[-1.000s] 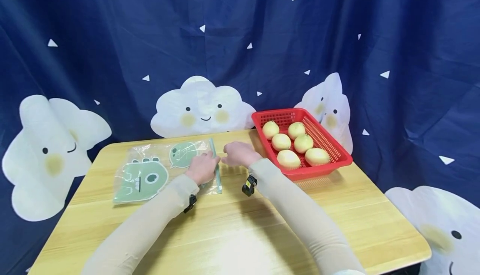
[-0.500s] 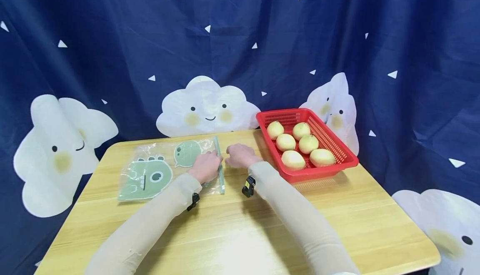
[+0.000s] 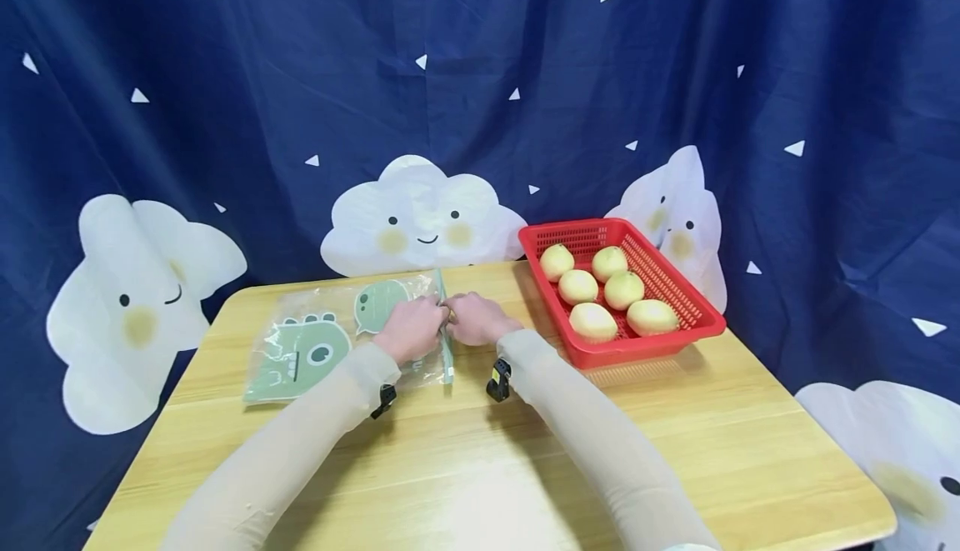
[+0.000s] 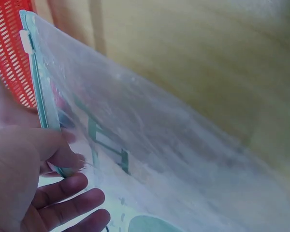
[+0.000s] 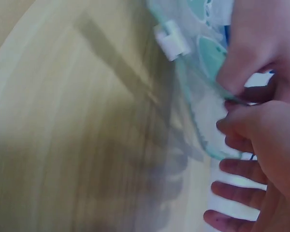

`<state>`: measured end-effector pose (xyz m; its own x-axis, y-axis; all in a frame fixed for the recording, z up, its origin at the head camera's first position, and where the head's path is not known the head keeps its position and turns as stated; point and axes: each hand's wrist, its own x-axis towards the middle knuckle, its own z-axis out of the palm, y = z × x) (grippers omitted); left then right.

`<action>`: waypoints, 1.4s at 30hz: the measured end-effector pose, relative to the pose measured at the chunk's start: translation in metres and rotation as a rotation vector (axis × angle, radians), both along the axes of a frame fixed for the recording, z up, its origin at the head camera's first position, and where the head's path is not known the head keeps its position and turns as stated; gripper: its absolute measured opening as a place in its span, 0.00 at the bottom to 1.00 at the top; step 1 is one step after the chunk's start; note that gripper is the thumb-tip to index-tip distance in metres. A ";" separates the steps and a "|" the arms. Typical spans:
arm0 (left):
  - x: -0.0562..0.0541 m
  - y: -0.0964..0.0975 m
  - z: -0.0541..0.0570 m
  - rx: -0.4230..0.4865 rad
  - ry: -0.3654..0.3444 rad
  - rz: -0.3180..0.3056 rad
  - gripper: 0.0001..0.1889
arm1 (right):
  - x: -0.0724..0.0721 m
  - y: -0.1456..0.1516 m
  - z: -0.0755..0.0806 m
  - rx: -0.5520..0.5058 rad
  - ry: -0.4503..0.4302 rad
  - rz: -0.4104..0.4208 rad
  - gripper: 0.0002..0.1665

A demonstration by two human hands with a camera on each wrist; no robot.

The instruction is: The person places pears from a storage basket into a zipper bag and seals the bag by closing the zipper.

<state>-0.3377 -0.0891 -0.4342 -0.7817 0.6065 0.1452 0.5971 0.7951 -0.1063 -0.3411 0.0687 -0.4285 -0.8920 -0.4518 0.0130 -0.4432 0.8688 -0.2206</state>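
Observation:
A clear plastic slider zip bag with green cartoon dinosaur prints lies on the table, its green zip edge toward the right. My left hand pinches that edge between thumb and forefinger, the other fingers spread in the left wrist view. From the other side, my right hand meets it and pinches the edge with thumb and forefinger. Its remaining fingers are held apart in the right wrist view. Between the white slider and the hands, the two zip strips stand apart. The edge is lifted off the table there.
A red plastic basket holding several pale yellow round fruits stands at the right rear. The wooden table has a rounded back-left corner. Behind it hangs a dark blue curtain with cloud prints.
My right hand has moved left to the zip edge and taken hold of it beside the left hand. The edge has been raised and its strips parted. The head view has shifted slightly.

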 end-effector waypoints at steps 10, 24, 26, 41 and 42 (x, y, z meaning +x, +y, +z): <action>0.003 -0.001 0.016 0.043 -0.025 -0.023 0.21 | 0.002 0.002 -0.012 0.044 0.034 0.120 0.18; 0.015 -0.008 0.046 -0.096 0.215 -0.059 0.14 | 0.003 -0.001 -0.026 0.059 -0.066 0.088 0.36; 0.015 -0.011 0.048 -0.099 0.250 -0.058 0.13 | 0.002 -0.001 -0.028 0.057 -0.083 0.084 0.33; 0.014 -0.024 0.071 -0.078 0.288 -0.072 0.10 | -0.003 0.000 -0.033 0.048 -0.125 0.079 0.35; 0.014 -0.025 0.071 -0.074 0.283 -0.073 0.10 | -0.003 0.000 -0.033 0.046 -0.129 0.077 0.35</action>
